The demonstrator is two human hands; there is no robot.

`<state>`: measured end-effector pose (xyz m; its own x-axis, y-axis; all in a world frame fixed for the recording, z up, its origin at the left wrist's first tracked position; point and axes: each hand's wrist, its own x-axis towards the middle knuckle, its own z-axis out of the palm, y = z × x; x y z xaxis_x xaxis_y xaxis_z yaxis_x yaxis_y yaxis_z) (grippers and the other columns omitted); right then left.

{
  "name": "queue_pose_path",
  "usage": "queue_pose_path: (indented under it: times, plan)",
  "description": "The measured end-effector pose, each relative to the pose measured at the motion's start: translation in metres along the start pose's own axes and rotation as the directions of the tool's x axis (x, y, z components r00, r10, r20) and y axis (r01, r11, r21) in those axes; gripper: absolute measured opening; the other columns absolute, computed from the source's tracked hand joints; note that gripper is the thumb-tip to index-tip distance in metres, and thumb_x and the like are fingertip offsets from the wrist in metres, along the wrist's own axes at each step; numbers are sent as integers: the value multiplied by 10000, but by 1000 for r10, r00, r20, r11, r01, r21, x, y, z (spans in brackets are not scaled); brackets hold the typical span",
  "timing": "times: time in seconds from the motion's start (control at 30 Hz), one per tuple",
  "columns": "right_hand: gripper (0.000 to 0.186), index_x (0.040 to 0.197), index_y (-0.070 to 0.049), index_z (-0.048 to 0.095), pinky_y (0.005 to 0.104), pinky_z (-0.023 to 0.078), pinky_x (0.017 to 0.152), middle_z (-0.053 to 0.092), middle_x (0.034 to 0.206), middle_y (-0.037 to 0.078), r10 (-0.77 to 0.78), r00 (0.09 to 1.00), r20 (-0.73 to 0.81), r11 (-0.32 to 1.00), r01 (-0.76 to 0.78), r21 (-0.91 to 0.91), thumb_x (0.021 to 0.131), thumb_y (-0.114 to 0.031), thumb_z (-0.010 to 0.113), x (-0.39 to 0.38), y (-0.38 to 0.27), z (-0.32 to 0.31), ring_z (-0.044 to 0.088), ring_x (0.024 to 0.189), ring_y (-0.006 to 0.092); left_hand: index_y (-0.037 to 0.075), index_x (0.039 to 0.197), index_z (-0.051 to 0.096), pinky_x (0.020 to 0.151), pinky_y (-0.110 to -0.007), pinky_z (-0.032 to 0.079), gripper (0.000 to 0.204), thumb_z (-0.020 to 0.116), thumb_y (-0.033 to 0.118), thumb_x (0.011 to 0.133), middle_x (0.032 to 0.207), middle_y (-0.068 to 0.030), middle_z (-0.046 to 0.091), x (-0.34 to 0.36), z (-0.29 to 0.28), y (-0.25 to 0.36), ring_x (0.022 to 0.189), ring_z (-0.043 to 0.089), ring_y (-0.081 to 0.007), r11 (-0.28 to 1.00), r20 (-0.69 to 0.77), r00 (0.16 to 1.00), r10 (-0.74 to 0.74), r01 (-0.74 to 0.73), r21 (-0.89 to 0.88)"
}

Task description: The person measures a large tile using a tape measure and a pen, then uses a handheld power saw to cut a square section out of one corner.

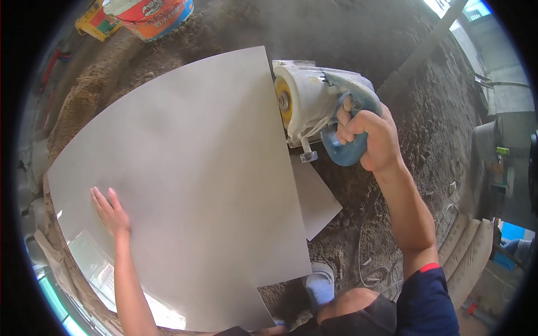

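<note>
A large, glossy light-grey tile (190, 162) fills the middle, with a notch cut into its near right corner. My left hand (111, 211) lies flat on its left part, fingers stretched out. At the tile's far right edge, my right hand (367, 131) is wrapped round the blue handle of a handheld circular saw (311, 95). The saw's body is coated in pale dust, and a yellow disc shows on the side facing the tile. Whether the blade touches the edge is hidden. A smaller tile piece (316, 196) sticks out from under the right edge.
Rough, sandy ground (426, 145) surrounds the tile. A red, orange and blue bucket (159, 22) and a yellow container (96, 21) stand at the far left. A thin cable (360, 246) runs along the right. My foot in a grey shoe (322, 274) is near the notch. Dust hangs beyond the saw.
</note>
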<state>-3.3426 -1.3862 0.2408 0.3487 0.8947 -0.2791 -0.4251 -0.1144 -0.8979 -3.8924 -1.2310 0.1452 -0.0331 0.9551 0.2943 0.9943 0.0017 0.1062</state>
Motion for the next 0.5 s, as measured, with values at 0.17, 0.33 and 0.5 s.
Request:
queue_pose_path:
  times: [0.17,0.33,0.5]
  plan:
    - [238,862,-53,481,283,345,561,409,686,13,40,999,-34,998,-42,-45,631,-4,444,-22,7,-1,367,561,121,-36,1459,265,1166,-396,195,707,334,494,998,1532,-207,250,0,0,4,1426,227,-326,1000,6,1000,15,-15,-27]
    - [234,853,-59,480,277,341,565,403,687,3,83,995,-50,996,-85,-34,627,-7,445,-43,7,-2,368,568,114,-34,1460,266,1166,-394,191,724,325,515,993,1533,-206,249,2,3,-4,1427,226,-325,1000,-1,1000,26,-26,6]
    - [247,866,-54,490,275,342,558,423,700,14,105,994,-43,994,-106,-25,626,-8,456,-64,9,-7,377,570,113,-29,1462,267,1167,-396,190,740,326,535,986,1534,-200,250,6,10,-14,1428,224,-322,1000,-11,1000,26,-26,4]
